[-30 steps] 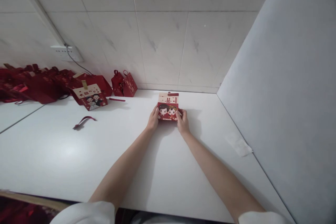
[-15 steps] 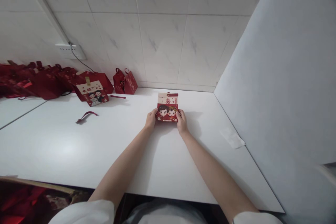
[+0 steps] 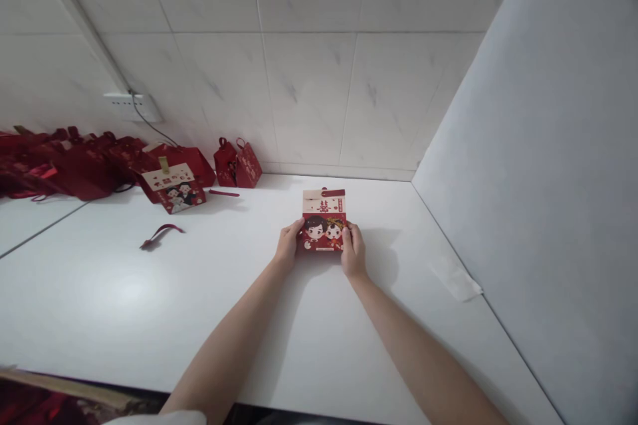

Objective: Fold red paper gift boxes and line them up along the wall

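Observation:
Between my two hands is a red and cream gift box (image 3: pixel 323 220) printed with two cartoon faces and a dark red strap across its top. My left hand (image 3: pixel 288 242) grips its left side, with the thumb along the edge. On the opposite side, my right hand (image 3: pixel 353 249) is closed on the right edge, thumb on the front face. The fingers behind the box are hidden. Its printed front faces me, over the white table (image 3: pixel 249 246). I cannot tell whether its base touches the tabletop.
At the left back, a cartoon-printed box (image 3: pixel 180 196) stands before a heap of red bags (image 3: pixel 80 163). Two small red boxes (image 3: pixel 238 165) lean by the wall. Loose red straps (image 3: pixel 162 234) lie nearby. A white paper piece (image 3: pixel 461 279) sits by the right panel (image 3: pixel 558 146).
The view has tilted slightly upward, so everything sits lower in the picture. Both hands still hold the box, which appears slightly larger and more face-on.

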`<act>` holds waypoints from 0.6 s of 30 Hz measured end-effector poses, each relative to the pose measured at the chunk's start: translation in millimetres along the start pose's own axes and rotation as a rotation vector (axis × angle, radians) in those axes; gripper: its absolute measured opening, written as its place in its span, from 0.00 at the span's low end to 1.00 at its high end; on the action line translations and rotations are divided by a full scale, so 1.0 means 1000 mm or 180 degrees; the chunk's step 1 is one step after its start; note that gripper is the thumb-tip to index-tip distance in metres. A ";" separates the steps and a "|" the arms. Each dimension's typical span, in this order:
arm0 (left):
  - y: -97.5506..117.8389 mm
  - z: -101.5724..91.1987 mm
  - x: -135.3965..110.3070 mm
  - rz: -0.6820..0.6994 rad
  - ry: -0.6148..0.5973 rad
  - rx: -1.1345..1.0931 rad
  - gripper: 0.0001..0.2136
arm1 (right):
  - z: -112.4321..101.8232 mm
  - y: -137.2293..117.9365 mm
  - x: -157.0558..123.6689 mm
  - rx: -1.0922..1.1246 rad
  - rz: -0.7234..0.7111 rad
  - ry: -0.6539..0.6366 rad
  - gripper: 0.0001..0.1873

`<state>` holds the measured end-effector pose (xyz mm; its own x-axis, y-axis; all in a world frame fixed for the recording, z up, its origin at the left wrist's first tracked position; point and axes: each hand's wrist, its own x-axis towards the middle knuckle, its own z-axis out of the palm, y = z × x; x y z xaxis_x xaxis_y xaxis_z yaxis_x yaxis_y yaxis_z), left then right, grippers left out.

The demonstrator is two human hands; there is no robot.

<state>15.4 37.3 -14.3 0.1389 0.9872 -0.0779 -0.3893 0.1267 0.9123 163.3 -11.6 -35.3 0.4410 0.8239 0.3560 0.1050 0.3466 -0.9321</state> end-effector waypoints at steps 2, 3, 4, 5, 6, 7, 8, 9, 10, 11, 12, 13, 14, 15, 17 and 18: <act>-0.002 0.000 0.001 -0.0001 0.0003 0.0080 0.22 | 0.000 -0.001 0.001 -0.0108 -0.0015 0.0026 0.18; -0.002 0.001 0.002 0.0011 0.0053 0.0124 0.22 | 0.000 -0.001 0.001 -0.0149 -0.0005 0.0016 0.18; -0.003 0.000 0.003 0.0031 0.0122 0.0154 0.21 | -0.001 -0.001 0.001 -0.0183 0.0005 -0.0008 0.17; -0.004 0.000 0.004 0.0046 0.0195 0.0167 0.21 | -0.001 -0.001 0.002 -0.0204 0.0014 -0.0031 0.17; -0.004 0.000 0.006 0.0051 0.0253 0.0161 0.20 | -0.001 -0.001 0.002 -0.0203 0.0023 -0.0050 0.17; -0.005 -0.001 0.007 0.0041 0.0292 0.0144 0.20 | -0.002 -0.001 0.003 -0.0171 0.0045 -0.0072 0.17; -0.005 -0.001 0.008 0.0015 0.0323 0.0128 0.19 | -0.002 0.000 0.003 -0.0105 0.0090 -0.0107 0.17; -0.004 -0.002 0.009 -0.0029 0.0366 0.0123 0.19 | -0.003 0.001 0.004 -0.0016 0.0162 -0.0160 0.18; -0.004 -0.003 0.010 -0.0080 0.0422 0.0121 0.18 | -0.003 0.003 0.004 0.0072 0.0249 -0.0217 0.18; -0.003 -0.004 0.010 -0.0128 0.0480 0.0116 0.18 | -0.003 0.004 0.005 0.0143 0.0333 -0.0273 0.18; -0.002 -0.004 0.010 -0.0166 0.0533 0.0108 0.17 | -0.003 0.006 0.005 0.0185 0.0401 -0.0314 0.18; -0.001 -0.004 0.010 -0.0193 0.0576 0.0098 0.16 | -0.003 0.007 0.006 0.0200 0.0450 -0.0328 0.18; 0.000 -0.004 0.010 -0.0211 0.0600 0.0087 0.16 | -0.003 0.008 0.006 0.0207 0.0488 -0.0317 0.18; 0.001 -0.004 0.010 -0.0235 0.0600 0.0081 0.15 | -0.003 0.008 0.007 0.0230 0.0529 -0.0303 0.19; 0.003 -0.004 0.009 -0.0293 0.0571 0.0084 0.16 | -0.003 0.007 0.009 0.0384 0.0643 -0.0323 0.19; 0.004 -0.004 0.008 -0.0316 0.0561 0.0079 0.16 | -0.004 0.007 0.010 0.0500 0.0707 -0.0369 0.19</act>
<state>11.8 46.4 -13.1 0.0131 0.9719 -0.2352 -0.3587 0.2241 0.9061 171.4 -3.1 -38.2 0.3320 0.9299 0.1581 -0.1258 0.2098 -0.9696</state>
